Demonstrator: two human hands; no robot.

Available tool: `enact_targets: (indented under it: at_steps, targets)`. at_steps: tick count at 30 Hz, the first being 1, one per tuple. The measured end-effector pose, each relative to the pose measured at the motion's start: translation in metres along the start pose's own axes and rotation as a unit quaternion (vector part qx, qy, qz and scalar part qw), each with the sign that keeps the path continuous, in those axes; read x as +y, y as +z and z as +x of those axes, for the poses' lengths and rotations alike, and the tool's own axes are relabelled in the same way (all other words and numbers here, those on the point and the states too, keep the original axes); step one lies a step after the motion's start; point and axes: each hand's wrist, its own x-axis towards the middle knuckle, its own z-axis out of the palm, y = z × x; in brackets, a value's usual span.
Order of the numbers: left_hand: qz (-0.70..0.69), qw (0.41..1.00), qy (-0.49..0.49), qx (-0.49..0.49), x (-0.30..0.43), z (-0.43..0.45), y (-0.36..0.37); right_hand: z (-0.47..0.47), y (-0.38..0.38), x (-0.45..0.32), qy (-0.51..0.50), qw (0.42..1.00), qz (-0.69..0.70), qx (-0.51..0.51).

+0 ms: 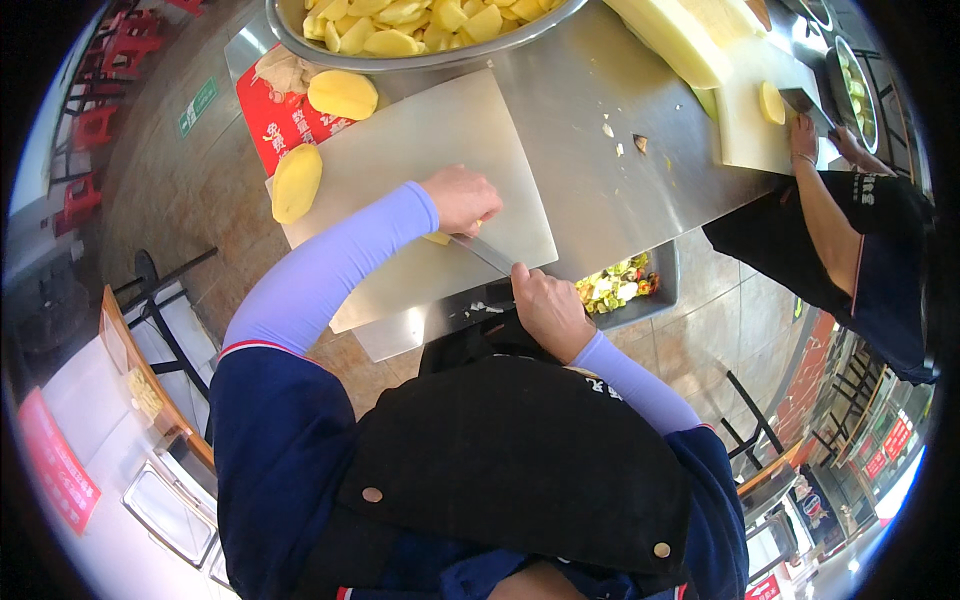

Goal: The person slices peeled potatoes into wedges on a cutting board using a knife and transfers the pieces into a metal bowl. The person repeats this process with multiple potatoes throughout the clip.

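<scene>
My left hand (461,201) is bent over a peeled yellow potato piece (437,238) on the white cutting board (420,142), hiding most of it. The kitchen knife (484,253) lies low along the fingers of that hand, its far end against the potato. At the board's near edge my right hand (553,311) is closed around the knife's handle, which the fingers cover. A peeled potato half (297,184) rests at the left edge of the board. Farther back, another potato half (343,95) sits partly over a red printed sheet (262,135).
A large metal basin (427,61) of potato slices stands behind the board. Vegetable scraps fill a grey bin (667,281) below the steel table's (600,172) near edge. At right, a co-worker's hand (804,139) is beside a cleaver (808,105) on another board (750,142).
</scene>
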Motion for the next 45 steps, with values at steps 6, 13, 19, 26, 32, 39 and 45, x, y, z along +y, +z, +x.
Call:
enact_targets:
  at_steps: [6,13,19,26,32,39,45]
  targets:
    - [0.037,0.999,-0.008,-0.007,-0.003,0.005,0.004,-0.002,-0.006,0.009,-0.028,0.999,0.001,0.038]
    - [0.035,0.998,-0.018,-0.045,0.001,0.010,-0.003,-0.002,-0.023,0.005,-0.033,0.999,0.001,0.029]
    - [0.060,0.996,-0.032,-0.064,-0.010,0.009,-0.014,-0.010,-0.050,-0.007,-0.011,1.000,-0.002,-0.007]
    - [-0.132,0.983,-0.108,0.060,-0.061,-0.032,-0.020,-0.064,-0.089,0.031,0.020,0.999,0.024,-0.028]
    - [-0.001,0.973,-0.104,0.206,-0.036,-0.083,0.026,-0.089,-0.116,0.060,0.110,0.987,0.117,0.019]
    - [0.029,0.963,-0.150,0.224,-0.002,-0.063,0.074,-0.053,-0.097,0.064,0.088,0.979,0.176,0.055]
    - [0.102,0.935,-0.129,0.315,0.009,-0.071,0.074,-0.010,-0.068,0.057,0.036,0.985,0.163,0.051]
